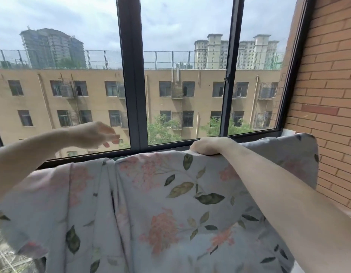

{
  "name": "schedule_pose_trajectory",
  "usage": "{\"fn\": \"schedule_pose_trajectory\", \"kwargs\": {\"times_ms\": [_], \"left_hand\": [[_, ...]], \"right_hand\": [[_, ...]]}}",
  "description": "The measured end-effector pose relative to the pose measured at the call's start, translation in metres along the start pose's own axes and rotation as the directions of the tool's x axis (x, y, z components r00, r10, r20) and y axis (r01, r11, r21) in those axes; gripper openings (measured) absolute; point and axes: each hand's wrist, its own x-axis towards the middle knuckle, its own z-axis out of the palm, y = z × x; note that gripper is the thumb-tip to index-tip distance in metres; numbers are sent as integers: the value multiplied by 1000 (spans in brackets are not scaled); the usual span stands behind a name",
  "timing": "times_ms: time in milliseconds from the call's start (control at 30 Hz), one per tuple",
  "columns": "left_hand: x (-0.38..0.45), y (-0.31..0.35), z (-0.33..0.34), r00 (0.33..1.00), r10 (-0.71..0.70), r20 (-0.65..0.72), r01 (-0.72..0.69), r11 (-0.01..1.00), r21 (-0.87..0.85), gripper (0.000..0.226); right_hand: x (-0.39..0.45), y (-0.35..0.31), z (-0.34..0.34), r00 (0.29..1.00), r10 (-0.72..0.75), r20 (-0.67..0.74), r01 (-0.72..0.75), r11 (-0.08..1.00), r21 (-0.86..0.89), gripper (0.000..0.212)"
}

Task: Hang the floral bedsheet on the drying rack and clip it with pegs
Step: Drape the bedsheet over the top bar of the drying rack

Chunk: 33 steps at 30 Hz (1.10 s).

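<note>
Hanging is the present step: the right hand grips the floral bedsheet at its top edge, frame centre; the left hand, fingers apart, holds nothing. Next probably needs spreading, then pegs.

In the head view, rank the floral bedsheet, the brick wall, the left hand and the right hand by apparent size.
1. floral bedsheet
2. brick wall
3. left hand and right hand: look alike, no ranking.

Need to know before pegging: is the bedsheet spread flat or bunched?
Partly bunched. The bedsheet drapes with deep folds left of centre; the right hand grips its top edge.
</note>
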Motion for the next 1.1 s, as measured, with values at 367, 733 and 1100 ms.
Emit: {"fn": "schedule_pose_trajectory", "kwargs": {"times_ms": [367, 733, 1100], "left_hand": [[-58, 13, 60, 987, 85, -138, -14, 895, 446, 80], [-54, 10, 53, 993, -26, -115, 66, 930, 361, 81], [-46, 4, 63, 981, -108, -161, 159, 924, 348, 87]], "right_hand": [[-5, 8, 10, 999, 17, -48, -11, 994, 108, 33], [-1, 99, 30, 873, 288, -394, -172, 937, 305, 50], [-22, 236, 39, 735, 575, -359, -391, 792, 468, 53]]}}
